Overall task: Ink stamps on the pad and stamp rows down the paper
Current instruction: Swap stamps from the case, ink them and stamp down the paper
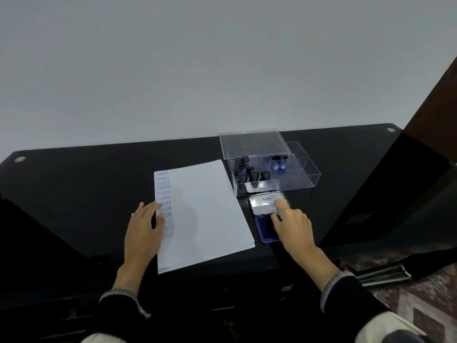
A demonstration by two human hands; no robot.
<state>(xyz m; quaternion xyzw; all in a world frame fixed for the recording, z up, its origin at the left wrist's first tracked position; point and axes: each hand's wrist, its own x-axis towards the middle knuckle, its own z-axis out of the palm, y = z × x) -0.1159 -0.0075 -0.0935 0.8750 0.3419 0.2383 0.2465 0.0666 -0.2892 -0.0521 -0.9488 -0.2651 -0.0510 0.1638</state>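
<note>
A stack of white paper point(205, 214) lies on a shiny black table point(86, 184). Down its left side runs a row of blue stamped words. The top ones say SAMPLE, and lower ones say AIR MAIL. The lowest marks are too blurry to read.

The left hand point(144, 231) lies flat on the left edge of the paper. Its fingers are straight and spread, and they hold nothing. They cover part of the stamped row.

Just to the right of the paper sits the ink pad point(265, 230). Its blue pad is open, and its silver lid point(265, 205) stands up at the far end. The right hand point(291, 225) is over the pad. Its fingers curl around a small stamp point(279, 213) with a bit of blue showing. The hand hides most of the stamp, so I cannot tell if the stamp touches the ink. The hand also covers the right part of the pad.

Behind the pad is a clear plastic box point(296, 179) with little walls inside. In the near left part stand several dark stamps point(253, 175) with round handles. In another part lie two small blue-ended things point(279, 166). The clear box lid point(252, 143) stands open at the back.

A grey wall point(197, 65) rises behind the table. Both arms wear dark sleeves point(346, 295) with pale trim at the wrists. At the right is a dark slanted board point(395, 189), and some patterned floor point(425, 308) shows below it.
</note>
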